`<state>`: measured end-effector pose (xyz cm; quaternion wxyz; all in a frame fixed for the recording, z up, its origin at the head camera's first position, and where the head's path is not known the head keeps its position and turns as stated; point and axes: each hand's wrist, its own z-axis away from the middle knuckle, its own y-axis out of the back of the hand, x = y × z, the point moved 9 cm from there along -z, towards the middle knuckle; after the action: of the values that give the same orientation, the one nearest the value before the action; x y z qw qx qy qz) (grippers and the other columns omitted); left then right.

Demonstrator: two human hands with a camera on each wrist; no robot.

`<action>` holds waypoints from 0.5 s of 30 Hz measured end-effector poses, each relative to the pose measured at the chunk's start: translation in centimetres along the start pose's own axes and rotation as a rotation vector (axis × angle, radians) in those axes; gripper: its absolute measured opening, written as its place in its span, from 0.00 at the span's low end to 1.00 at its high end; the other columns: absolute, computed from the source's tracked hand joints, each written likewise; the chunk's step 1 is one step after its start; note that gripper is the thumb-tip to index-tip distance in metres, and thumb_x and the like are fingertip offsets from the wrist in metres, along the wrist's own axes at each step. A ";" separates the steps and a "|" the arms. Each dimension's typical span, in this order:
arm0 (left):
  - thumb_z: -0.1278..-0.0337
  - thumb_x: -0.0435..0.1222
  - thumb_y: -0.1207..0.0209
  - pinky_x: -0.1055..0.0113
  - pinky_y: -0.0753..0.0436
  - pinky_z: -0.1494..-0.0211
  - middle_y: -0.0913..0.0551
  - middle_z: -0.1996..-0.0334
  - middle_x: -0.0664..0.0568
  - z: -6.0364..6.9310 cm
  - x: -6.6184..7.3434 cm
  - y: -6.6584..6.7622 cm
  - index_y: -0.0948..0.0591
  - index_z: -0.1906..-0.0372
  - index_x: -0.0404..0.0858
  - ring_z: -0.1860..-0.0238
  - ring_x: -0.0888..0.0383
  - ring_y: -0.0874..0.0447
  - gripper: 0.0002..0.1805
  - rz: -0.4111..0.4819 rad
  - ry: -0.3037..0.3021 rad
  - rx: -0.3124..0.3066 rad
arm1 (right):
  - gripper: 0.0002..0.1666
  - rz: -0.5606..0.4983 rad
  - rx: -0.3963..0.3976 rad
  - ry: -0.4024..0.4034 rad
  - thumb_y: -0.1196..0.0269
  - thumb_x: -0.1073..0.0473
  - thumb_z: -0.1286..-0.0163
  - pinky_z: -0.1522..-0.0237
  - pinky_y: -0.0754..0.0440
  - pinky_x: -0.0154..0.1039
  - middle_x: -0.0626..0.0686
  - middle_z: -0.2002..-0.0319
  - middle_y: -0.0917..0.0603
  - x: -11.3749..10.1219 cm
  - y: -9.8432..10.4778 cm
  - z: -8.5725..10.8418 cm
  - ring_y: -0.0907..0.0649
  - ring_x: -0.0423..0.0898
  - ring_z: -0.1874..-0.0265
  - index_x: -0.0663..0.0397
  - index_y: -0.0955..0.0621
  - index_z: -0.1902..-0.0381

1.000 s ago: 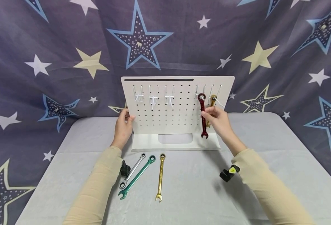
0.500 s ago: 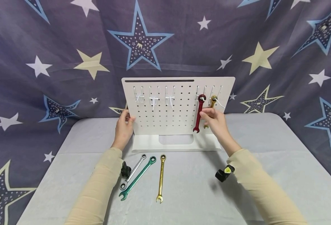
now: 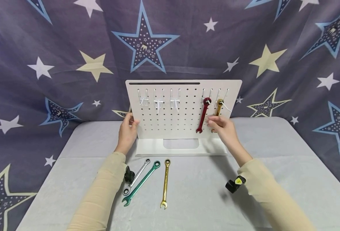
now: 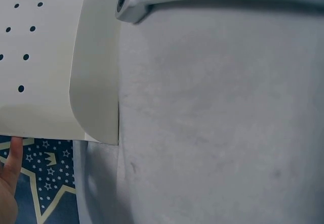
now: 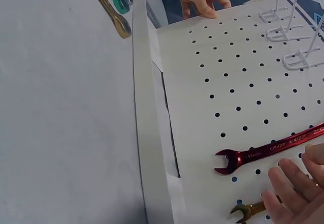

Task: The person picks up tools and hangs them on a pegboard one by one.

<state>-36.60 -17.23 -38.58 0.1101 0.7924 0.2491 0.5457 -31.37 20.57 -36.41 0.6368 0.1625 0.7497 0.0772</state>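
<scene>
On the grey-clothed table [image 3: 198, 192], pinches the white pegboard [image 3: 184, 126] by its left edge with the left hand [image 3: 127, 133]. Now holds the right hand [image 3: 226, 128], fingers loose, beside the red combination wrench [image 3: 203, 116] gripped half a second ago; hard to tell whether touching the amber-gold wrench [image 3: 219, 109] behind. Has both hanging from white hooks [image 3: 226, 106], and gold wrench [image 3: 165, 184], green wrench [image 3: 141, 183] and silver double-ring wrench [image 3: 136, 176] lying in front.

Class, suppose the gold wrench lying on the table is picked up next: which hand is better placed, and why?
Probably the right hand: it appears free, beside the hanging red wrench. The left hand grips the white pegboard, so fetching the gold wrench would mean letting go.
</scene>
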 end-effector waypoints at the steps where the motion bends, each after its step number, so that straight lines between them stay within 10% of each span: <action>1: 0.32 0.34 0.42 0.50 0.26 0.47 0.22 0.54 0.41 0.0 0.0 0.0 0.27 0.51 0.36 0.51 0.44 0.24 0.10 -0.001 0.000 0.000 | 0.18 -0.002 -0.006 -0.003 0.39 0.58 0.26 0.58 0.16 0.40 0.66 0.51 0.16 0.1 0.0 0.2 0.14 0.51 0.56 0.67 0.20 0.45; 15: 0.32 0.35 0.42 0.50 0.25 0.48 0.21 0.54 0.41 0.0 -0.1 -0.1 0.26 0.50 0.36 0.51 0.44 0.24 0.11 -0.002 -0.003 0.001 | 0.18 0.033 -0.143 0.008 0.39 0.60 0.27 0.58 0.17 0.39 0.63 0.54 0.14 -0.4 -2.4 3.7 0.14 0.44 0.61 0.68 0.20 0.46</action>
<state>-36.65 -17.20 -38.67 0.1108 0.7930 0.2499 0.5444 -28.02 17.86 -37.44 0.6426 0.1286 0.7419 0.1419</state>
